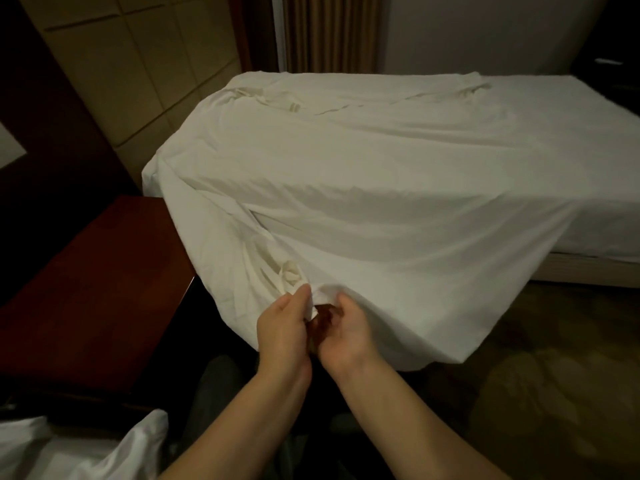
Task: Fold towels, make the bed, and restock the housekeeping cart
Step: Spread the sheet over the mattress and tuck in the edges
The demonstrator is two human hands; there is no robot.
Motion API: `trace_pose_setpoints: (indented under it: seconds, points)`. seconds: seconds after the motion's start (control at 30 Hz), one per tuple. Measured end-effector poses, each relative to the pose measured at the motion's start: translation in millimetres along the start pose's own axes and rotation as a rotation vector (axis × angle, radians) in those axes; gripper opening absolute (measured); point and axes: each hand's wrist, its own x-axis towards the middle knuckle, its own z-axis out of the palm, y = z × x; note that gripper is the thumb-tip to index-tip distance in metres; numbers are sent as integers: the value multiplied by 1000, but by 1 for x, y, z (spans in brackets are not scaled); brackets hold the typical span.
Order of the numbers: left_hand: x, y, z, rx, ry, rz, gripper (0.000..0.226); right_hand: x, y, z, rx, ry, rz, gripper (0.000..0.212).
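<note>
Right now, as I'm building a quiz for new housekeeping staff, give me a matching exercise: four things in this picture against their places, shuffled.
Things:
1. sheet
2. wooden table
3. curtain
4. loose linen

Places:
A. hanging beyond the far side of the bed
B. bottom-left corner of the view
C. spread over the bed, near edge pinched by the left hand
D. left of the bed

Pairs: 1-C, 2-D, 3-A, 4-B.
</note>
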Motion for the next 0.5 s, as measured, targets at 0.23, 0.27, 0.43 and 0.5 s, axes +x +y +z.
trace_pose_setpoints:
  seconds: [0.23,0.27,0.43,0.5]
  points:
    - [-17,14,14,-156,-61,33,18,14,-20,-9,256,116,85,23]
    - [-18,15,17,-165,-68,24,17,17,-19,-10,287,100,93,23]
    - [-15,24,27,-147,-56,50,17,22,-19,-17,250,86,67,19]
    - [-12,27,27,-113,-61,101,20,14,-29,-26,206,124,27,14]
